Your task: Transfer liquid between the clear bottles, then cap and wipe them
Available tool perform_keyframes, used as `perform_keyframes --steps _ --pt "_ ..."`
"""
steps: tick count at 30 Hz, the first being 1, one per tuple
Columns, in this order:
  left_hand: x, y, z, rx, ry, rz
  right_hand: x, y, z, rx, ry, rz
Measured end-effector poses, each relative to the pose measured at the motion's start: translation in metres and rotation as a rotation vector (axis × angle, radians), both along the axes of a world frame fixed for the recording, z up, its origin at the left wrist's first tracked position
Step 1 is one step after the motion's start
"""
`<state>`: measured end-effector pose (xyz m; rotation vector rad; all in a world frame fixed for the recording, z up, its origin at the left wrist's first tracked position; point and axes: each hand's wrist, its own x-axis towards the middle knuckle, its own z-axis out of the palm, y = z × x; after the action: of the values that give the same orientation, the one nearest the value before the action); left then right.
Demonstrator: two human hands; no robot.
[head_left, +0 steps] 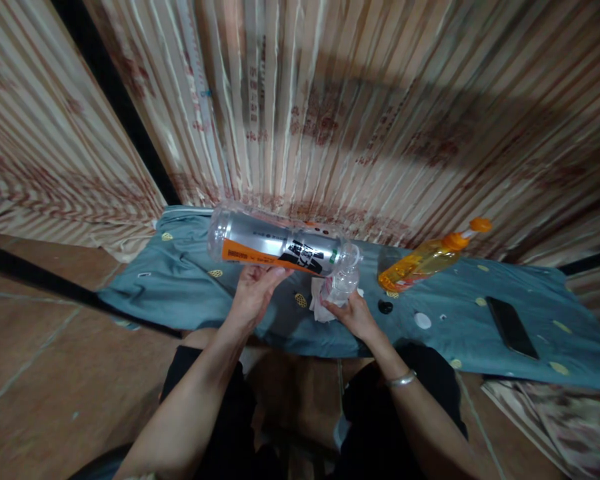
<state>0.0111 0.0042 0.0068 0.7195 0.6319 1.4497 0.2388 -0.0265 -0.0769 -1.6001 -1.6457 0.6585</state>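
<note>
My left hand [254, 293] grips a large clear plastic bottle [280, 241] with a silver and orange label from below. The bottle lies nearly level in the air, its neck end to the right. In my right hand [353, 313] is a smaller clear plastic bottle [341, 283], standing tilted with its top close to the large bottle's neck. Whether the two mouths touch I cannot tell. A crumpled white tissue [323, 308] lies beneath and beside the small bottle. A black cap [385, 307] and a round white lid [423, 321] rest just right of my right hand.
A blue-green patterned cloth [275, 333] covers the low table. An orange-yellow liquid bottle with an orange top [423, 263] is behind the caps. A dark phone [512, 327] lies at the right. Pleated curtains [300, 100] hang behind, with a black pole [120, 100] at the left.
</note>
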Motion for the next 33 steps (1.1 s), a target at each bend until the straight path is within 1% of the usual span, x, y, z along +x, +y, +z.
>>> perform_keyframes --steps 9,17,26,33 --pt "-0.0006 0.0001 -0.0013 -0.020 -0.020 -0.004 0.0006 0.0001 -0.0036 0.006 -0.005 0.018" --pt "-0.0018 0.0003 -0.0005 -0.022 0.020 -0.014 -0.0013 0.0004 -0.0017 0.008 0.038 0.025" --pt "-0.0019 -0.0008 0.0006 -0.028 0.026 -0.011 -0.0003 0.0011 -0.0047 0.033 0.010 0.035" --pt "-0.0026 0.0000 -0.0036 -0.012 0.021 -0.039 -0.0022 0.0003 -0.0013 0.016 0.029 0.048"
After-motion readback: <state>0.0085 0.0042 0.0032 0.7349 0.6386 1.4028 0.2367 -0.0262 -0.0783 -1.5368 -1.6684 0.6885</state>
